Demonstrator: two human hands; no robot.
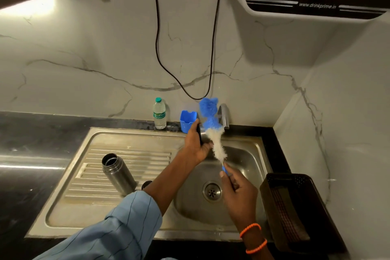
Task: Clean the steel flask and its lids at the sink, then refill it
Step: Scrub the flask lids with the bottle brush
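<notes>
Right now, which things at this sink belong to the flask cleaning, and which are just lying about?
In the job: steel flask, open on the drainboard; bottle brush in the right hand; dark lid in the left hand.
Lying about: plastic water bottle, blue cup, dark basket.

Brushed steel flask and sink, glossy marble-look wall, fluffy-bristled plastic brush.

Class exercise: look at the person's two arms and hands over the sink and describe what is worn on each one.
The left arm wears a light blue sleeve with thin dark stripes, pushed up so the forearm is bare; the left hand is bare, with no visible jewellery. The right arm shows no sleeve in view; its wrist carries two orange beaded bracelets, one above the other. The right hand is otherwise bare.
</notes>
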